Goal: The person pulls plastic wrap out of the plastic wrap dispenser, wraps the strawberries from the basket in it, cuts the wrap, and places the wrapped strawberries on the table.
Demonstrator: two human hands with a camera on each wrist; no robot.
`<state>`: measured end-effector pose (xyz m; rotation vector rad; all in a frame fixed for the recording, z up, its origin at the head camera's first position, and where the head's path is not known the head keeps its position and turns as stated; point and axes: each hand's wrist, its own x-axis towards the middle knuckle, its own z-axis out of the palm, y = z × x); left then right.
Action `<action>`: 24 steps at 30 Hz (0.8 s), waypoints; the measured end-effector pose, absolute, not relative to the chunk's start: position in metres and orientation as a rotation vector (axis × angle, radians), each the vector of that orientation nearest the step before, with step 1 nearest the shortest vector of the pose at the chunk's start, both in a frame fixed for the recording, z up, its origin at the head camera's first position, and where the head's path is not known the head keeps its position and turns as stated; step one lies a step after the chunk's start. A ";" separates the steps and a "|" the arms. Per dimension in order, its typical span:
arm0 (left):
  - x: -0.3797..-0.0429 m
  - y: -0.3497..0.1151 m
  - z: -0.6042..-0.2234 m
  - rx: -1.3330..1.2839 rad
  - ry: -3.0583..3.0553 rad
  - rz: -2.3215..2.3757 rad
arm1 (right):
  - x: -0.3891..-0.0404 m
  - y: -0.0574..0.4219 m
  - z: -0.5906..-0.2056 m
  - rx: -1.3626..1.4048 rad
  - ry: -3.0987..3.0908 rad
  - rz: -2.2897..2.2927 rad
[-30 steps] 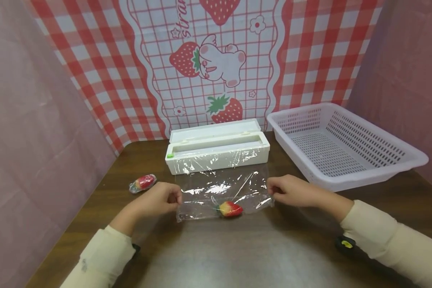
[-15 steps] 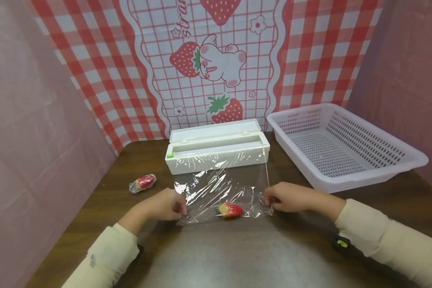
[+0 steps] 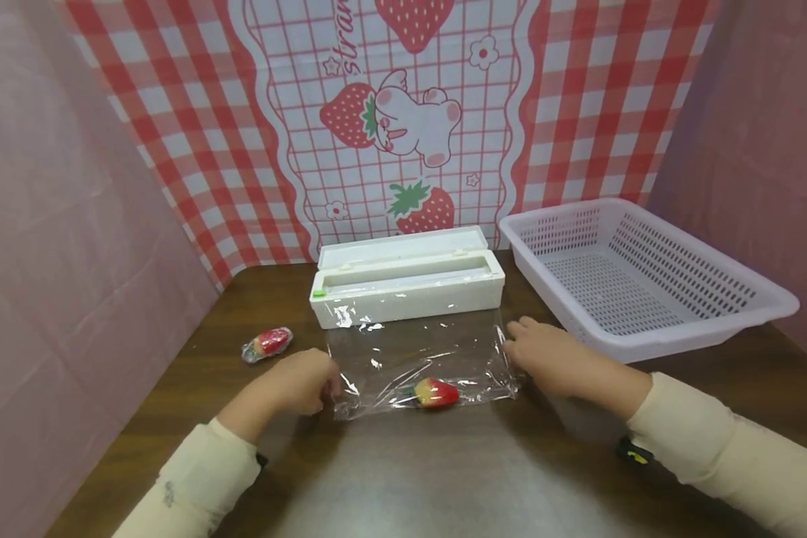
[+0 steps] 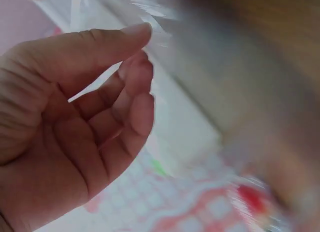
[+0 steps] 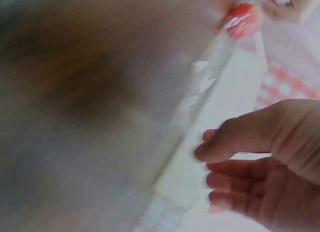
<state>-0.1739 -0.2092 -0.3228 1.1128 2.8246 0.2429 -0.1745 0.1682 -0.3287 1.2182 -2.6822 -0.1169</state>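
Observation:
A red-and-yellow strawberry [image 3: 437, 393] with a green stem end lies under or within clear plastic wrap [image 3: 386, 351]. That sheet runs forward from a white wrap dispenser box [image 3: 410, 300], whose lid stands up. By the wrap's left front corner, my left hand [image 3: 302, 381] is loosely bent; in the left wrist view, a gap shows between thumb [image 4: 115, 39] and fingers, with nothing seen held. Beside the right edge of the sheet is my right hand [image 3: 548, 359]. Its fingers [image 5: 240, 182] are relaxed and hold nothing visible in the right wrist view.
On the left of the dark wooden table [image 3: 403, 478] lies a film-wrapped strawberry [image 3: 267, 344]. A white slotted plastic basket [image 3: 645, 345] stands at the back right. Behind the box hangs a red checked strawberry-print cloth [image 3: 417, 112].
Both hands pinched the wrap's front corners earlier, and the sheet came down onto the strawberry. Now the fingers have loosened, and the right hand has shifted slightly right and away from me.

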 end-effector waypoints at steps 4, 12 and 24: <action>-0.165 -0.178 -0.314 1.299 2.922 0.235 | -0.167 0.143 -0.325 1.310 -2.552 -0.006; -0.159 -0.121 -0.323 1.563 2.873 0.238 | -0.167 0.110 -0.339 1.610 -2.470 0.173; -0.169 -0.105 -0.337 1.528 2.895 0.159 | -0.182 0.101 -0.348 1.645 -2.465 0.190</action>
